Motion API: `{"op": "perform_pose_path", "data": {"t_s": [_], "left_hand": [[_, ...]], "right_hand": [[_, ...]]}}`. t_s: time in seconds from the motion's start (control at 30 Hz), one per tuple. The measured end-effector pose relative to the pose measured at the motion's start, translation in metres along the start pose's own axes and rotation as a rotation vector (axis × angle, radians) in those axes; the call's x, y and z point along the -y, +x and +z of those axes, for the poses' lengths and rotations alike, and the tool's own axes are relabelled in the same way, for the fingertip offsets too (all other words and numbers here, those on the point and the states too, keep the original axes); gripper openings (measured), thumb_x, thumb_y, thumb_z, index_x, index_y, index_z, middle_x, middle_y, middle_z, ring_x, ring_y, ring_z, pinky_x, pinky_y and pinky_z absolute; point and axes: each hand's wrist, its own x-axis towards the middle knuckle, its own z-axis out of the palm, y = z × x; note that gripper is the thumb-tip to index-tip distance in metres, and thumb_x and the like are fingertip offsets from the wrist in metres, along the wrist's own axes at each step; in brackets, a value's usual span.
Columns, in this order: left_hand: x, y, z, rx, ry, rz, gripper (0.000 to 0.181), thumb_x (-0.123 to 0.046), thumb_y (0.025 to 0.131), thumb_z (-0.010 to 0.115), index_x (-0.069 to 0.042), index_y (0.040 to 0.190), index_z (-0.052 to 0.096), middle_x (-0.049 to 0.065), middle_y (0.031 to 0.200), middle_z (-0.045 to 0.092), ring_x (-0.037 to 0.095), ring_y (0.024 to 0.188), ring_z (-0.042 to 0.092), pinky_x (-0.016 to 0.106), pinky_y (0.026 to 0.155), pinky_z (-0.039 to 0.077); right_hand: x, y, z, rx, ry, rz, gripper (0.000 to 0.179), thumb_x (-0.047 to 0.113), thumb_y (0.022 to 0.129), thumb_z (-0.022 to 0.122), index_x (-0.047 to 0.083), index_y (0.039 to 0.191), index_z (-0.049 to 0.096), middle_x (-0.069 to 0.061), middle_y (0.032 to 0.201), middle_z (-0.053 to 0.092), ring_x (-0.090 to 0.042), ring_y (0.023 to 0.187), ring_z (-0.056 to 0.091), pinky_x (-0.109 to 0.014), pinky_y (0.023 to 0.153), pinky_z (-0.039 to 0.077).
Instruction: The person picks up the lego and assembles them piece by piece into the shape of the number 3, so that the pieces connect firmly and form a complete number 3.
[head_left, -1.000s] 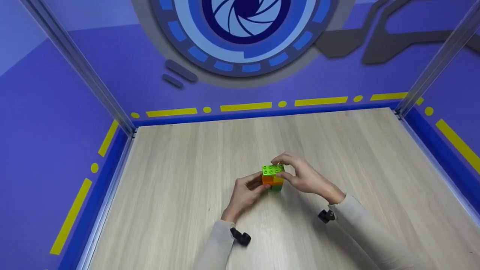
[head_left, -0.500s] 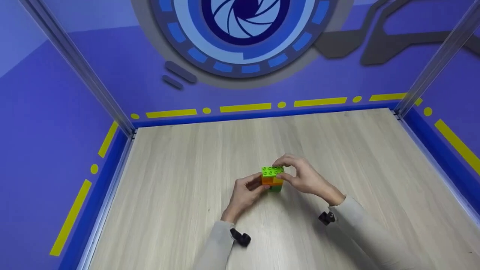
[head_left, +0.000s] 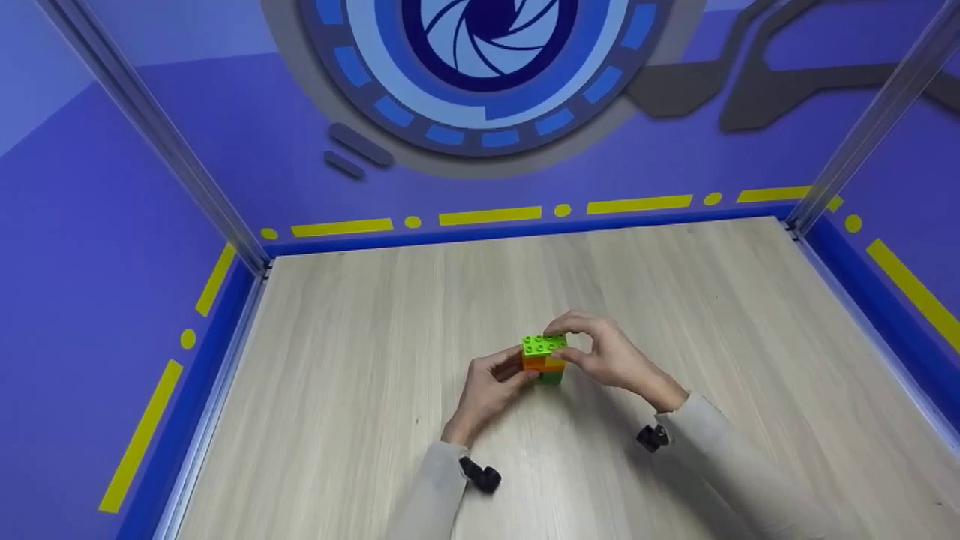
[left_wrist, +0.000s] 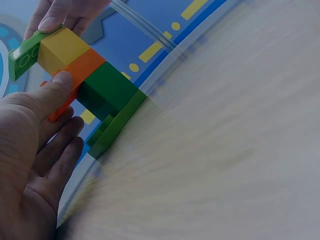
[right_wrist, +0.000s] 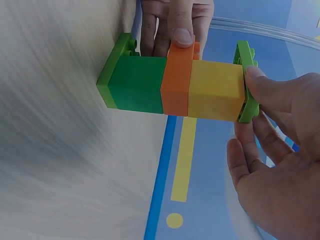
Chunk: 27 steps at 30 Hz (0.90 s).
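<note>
A small tower of toy building bricks stands on the table. From the bottom it has a light green plate (right_wrist: 111,75), a dark green brick (right_wrist: 137,82), an orange brick (right_wrist: 176,82), a yellow brick (right_wrist: 216,90) and another light green plate (head_left: 540,345) on top. Both plates stick out past the bricks on the same side, as the left wrist view shows. My left hand (head_left: 486,391) pinches the orange brick between thumb and fingers. With thumb and fingertips at its edges, my right hand (head_left: 613,355) grips the top plate, which lies against the yellow brick.
The wood-grain table (head_left: 360,360) carries the tower near its middle. Blue printed walls (head_left: 480,180) with yellow dashes enclose the back and sides, joined by metal corner posts (head_left: 161,142). Each wrist wears a small black camera (head_left: 480,475).
</note>
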Motion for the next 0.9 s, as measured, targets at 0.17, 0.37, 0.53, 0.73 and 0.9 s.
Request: {"op": "perform_pose_path", "data": {"t_s": [0.17, 0.37, 0.53, 0.73, 0.9], "left_hand": [[0.0, -0.001, 0.0, -0.003, -0.003, 0.01, 0.047, -0.015, 0.097, 0.079, -0.009, 0.143, 0.068, 0.01, 0.138, 0.073, 0.023, 0.124, 0.072, 0.03, 0.102, 0.059], [0.0, -0.003, 0.002, -0.012, 0.005, -0.007, 0.049, -0.016, 0.097, 0.08, -0.009, 0.143, 0.068, 0.01, 0.137, 0.073, 0.022, 0.124, 0.072, 0.029, 0.102, 0.059], [0.001, -0.003, 0.005, -0.019, 0.001, -0.016, 0.048, -0.016, 0.097, 0.08, -0.008, 0.143, 0.068, 0.011, 0.138, 0.072, 0.022, 0.125, 0.072, 0.029, 0.103, 0.058], [0.001, -0.001, 0.003, -0.007, -0.002, 0.017, 0.048, -0.016, 0.097, 0.08, -0.008, 0.143, 0.068, 0.012, 0.137, 0.072, 0.024, 0.124, 0.072, 0.031, 0.103, 0.059], [0.001, 0.001, 0.001, -0.012, 0.004, 0.026, 0.047, -0.015, 0.096, 0.08, -0.011, 0.142, 0.069, 0.009, 0.136, 0.073, 0.022, 0.124, 0.072, 0.031, 0.102, 0.059]], "right_hand": [[-0.002, -0.001, 0.002, -0.012, 0.006, -0.005, 0.029, 0.004, 0.094, 0.081, 0.017, 0.12, 0.079, 0.004, 0.12, 0.075, -0.021, 0.117, 0.07, -0.047, 0.104, 0.058], [-0.01, -0.008, 0.006, -0.06, 0.028, -0.022, 0.027, 0.009, 0.094, 0.082, 0.02, 0.119, 0.08, 0.004, 0.12, 0.077, -0.022, 0.116, 0.071, -0.048, 0.104, 0.057], [-0.013, -0.011, 0.007, -0.09, 0.036, -0.024, 0.027, 0.012, 0.093, 0.084, 0.02, 0.119, 0.081, 0.004, 0.12, 0.077, -0.022, 0.117, 0.071, -0.051, 0.106, 0.056], [-0.013, -0.011, 0.009, -0.119, 0.045, -0.036, 0.027, 0.012, 0.093, 0.083, 0.018, 0.12, 0.08, 0.004, 0.121, 0.077, -0.022, 0.117, 0.071, -0.049, 0.105, 0.057], [-0.014, -0.01, 0.011, -0.131, 0.058, -0.069, 0.027, 0.013, 0.095, 0.082, 0.014, 0.122, 0.079, 0.001, 0.124, 0.076, -0.024, 0.118, 0.071, -0.047, 0.106, 0.056]]}}
